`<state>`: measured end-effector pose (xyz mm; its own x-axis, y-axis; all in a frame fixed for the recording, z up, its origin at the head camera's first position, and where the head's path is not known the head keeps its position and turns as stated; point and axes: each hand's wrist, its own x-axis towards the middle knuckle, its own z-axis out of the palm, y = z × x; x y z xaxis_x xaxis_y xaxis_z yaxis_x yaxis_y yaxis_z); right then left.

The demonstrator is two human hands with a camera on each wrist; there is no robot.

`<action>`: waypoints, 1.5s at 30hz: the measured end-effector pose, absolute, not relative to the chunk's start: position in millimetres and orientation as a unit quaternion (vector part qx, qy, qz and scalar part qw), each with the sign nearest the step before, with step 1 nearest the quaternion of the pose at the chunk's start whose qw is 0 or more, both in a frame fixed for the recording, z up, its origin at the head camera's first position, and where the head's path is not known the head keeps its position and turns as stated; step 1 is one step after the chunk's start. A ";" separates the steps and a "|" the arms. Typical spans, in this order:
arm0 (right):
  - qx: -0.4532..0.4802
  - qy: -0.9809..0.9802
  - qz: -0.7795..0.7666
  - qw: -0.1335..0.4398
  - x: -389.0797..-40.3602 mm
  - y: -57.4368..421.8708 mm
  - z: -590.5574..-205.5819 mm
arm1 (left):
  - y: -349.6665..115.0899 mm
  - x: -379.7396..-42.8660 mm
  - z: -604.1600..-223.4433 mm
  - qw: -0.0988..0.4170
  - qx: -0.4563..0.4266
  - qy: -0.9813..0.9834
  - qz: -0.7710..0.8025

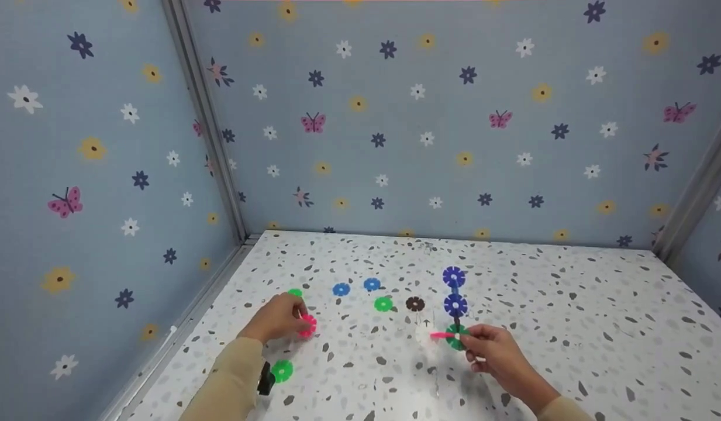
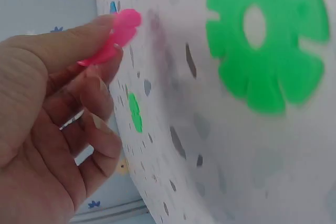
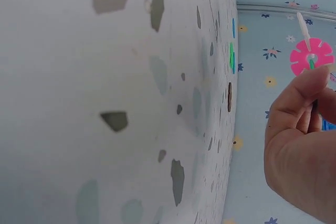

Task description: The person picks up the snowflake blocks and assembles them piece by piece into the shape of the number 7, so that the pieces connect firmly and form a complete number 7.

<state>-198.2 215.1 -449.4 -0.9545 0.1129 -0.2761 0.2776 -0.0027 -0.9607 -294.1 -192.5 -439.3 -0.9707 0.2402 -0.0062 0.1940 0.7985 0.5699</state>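
My left hand (image 1: 281, 316) pinches a pink notched disc (image 1: 308, 325) between thumb and fingers; the left wrist view shows this pink disc (image 2: 123, 32) tilted, above the table. My right hand (image 1: 493, 349) holds a chain of interlocked discs by its green disc (image 1: 455, 339). Up from there run a dark disc (image 1: 457, 321) seen edge-on, a blue disc (image 1: 449, 308), a lighter blue one edge-on and another blue disc (image 1: 448, 275) at the top. A pink disc (image 1: 440, 335), also edge-on, joins the green one's left side, with a white disc (image 1: 423, 334) beyond it.
Loose discs lie on the speckled white table (image 1: 348, 374): a brown disc (image 1: 415, 297), two blue ones, a green disc (image 1: 383, 297) near the middle, and a green disc (image 1: 282, 378) beside my left forearm. Another green disc (image 1: 295, 292) is behind my left hand. Patterned panels stand behind and at both sides.
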 end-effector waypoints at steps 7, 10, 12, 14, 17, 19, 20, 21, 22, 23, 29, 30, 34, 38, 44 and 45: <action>0.141 0.700 -0.698 0.061 -199.2 215.5 -447.7 | -170.5 -291.1 -434.5 0.041 0.141 0.926 0.348; 0.142 0.699 -0.699 0.059 -198.5 216.0 -446.7 | -161.6 -288.9 -434.8 0.056 0.156 0.912 0.374; 0.142 0.697 -0.701 0.058 -198.0 216.0 -446.8 | -156.2 -287.0 -435.7 0.059 0.169 0.903 0.390; 0.141 0.694 -0.704 0.058 -197.5 215.6 -447.1 | -150.9 -284.7 -437.4 0.058 0.181 0.897 0.400; 0.140 0.689 -0.709 0.062 -197.2 214.5 -447.9 | -141.4 -280.1 -440.2 0.051 0.199 0.890 0.408; 0.138 0.686 -0.711 0.065 -197.0 214.0 -448.0 | -133.3 -276.6 -441.4 0.049 0.211 0.886 0.409; 0.134 0.686 -0.712 0.068 -196.9 214.0 -448.0 | -128.7 -274.8 -441.7 0.050 0.218 0.883 0.412; 0.130 0.686 -0.713 0.070 -196.8 214.1 -447.7 | -124.0 -273.2 -441.7 0.050 0.225 0.881 0.413; 0.125 0.686 -0.714 0.071 -196.8 214.3 -447.5 | -119.3 -271.7 -441.4 0.048 0.234 0.879 0.412; 0.120 0.685 -0.714 0.073 -196.7 214.6 -447.2 | -114.7 -270.2 -440.8 0.048 0.241 0.877 0.413; 0.109 0.685 -0.717 0.077 -197.5 215.2 -445.5 | -90.6 -262.0 -436.7 0.023 0.298 0.860 0.414; 0.110 0.685 -0.716 0.077 -197.9 215.1 -445.2 | -87.2 -260.8 -436.3 0.016 0.308 0.857 0.412; 0.117 0.686 -0.715 0.073 -198.3 214.3 -444.7 | -75.3 -256.4 -435.3 -0.012 0.346 0.850 0.397; 0.121 0.685 -0.715 0.073 -198.7 213.2 -444.7 | -66.7 -252.8 -433.9 -0.041 0.371 0.849 0.375; 0.122 0.685 -0.714 0.078 -198.9 212.7 -446.5 | -58.8 -248.9 -431.4 -0.061 0.390 0.849 0.352; 0.122 0.685 -0.714 0.078 -198.9 212.7 -447.0 | -57.9 -248.3 -430.7 -0.062 0.393 0.848 0.350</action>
<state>-198.9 212.7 -447.0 -0.9579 0.0559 -0.2817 0.2792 -0.0488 -0.9590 -248.3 -57.9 -430.7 -0.6836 0.6234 0.3796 0.7096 0.4459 0.5456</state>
